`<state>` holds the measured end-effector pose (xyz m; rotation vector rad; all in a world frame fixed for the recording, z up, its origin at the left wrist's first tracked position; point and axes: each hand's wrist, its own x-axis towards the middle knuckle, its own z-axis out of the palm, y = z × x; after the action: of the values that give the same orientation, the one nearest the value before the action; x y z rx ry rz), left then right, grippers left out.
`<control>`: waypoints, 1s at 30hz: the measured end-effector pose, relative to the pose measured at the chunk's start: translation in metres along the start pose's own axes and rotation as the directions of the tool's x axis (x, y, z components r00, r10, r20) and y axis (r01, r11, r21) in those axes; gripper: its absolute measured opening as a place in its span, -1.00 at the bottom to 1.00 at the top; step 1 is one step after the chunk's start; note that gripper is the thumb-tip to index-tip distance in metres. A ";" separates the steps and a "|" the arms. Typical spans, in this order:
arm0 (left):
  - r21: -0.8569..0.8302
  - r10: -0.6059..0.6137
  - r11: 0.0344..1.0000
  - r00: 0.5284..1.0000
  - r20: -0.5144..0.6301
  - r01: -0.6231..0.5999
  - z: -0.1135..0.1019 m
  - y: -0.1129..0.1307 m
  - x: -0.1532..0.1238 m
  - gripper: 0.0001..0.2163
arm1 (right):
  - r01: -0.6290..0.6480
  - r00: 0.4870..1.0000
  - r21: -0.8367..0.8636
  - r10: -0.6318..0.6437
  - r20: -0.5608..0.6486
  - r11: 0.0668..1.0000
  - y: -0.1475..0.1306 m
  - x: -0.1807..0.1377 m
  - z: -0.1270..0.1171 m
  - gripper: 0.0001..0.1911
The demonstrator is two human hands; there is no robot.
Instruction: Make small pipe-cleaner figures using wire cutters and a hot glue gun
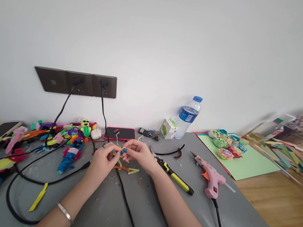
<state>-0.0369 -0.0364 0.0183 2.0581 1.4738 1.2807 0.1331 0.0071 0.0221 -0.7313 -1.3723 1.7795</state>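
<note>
My left hand [106, 156] and my right hand [139, 154] meet above the grey table, their fingertips pinched together. Between them is a small blue-and-yellow piece [122, 150], too tiny to make out fully; it may be pipe cleaner. Just below the fingers lie short orange and pale yellow pipe-cleaner bits [132, 171]. Close to my right wrist rest yellow-and-black pliers [177, 177], partly covered by the hand. Behind the hands lies a phone with a pink edge [121, 133].
A pink glue gun [213, 179] lies at right with its cord running forward. Pipe-cleaner figures [72, 151] and black cables [26, 178] crowd the left. Near the wall stand a water bottle [187, 117] and a small box [169, 128]. Green paper [255, 164] bears crumpled flowers.
</note>
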 end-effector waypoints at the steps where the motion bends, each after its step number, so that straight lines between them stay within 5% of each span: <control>1: -0.018 -0.016 1.000 1.000 0.001 0.016 0.000 0.001 0.000 -0.88 | 0.004 1.000 -0.011 -0.004 0.000 1.000 0.000 0.000 0.000 -0.68; 8: -0.108 -0.107 0.989 0.994 -0.007 0.106 -0.001 0.004 0.001 -0.86 | 0.021 1.000 -0.009 -0.021 0.009 1.000 0.000 -0.001 0.000 -0.66; 20: -0.202 -0.057 0.978 0.998 -0.010 0.054 -0.001 -0.002 0.002 -0.85 | 0.068 0.996 0.007 -0.069 0.061 0.998 0.001 0.000 -0.001 -0.66; 30: -0.247 -0.113 0.962 0.993 0.028 0.117 -0.003 0.002 0.002 -0.85 | 0.053 0.998 0.120 -0.049 -0.036 0.991 0.000 0.001 -0.003 -0.66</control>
<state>-0.0383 -0.0358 0.0224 1.7912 1.3300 1.3273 0.1354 0.0097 0.0213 -0.6513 -1.2393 1.7857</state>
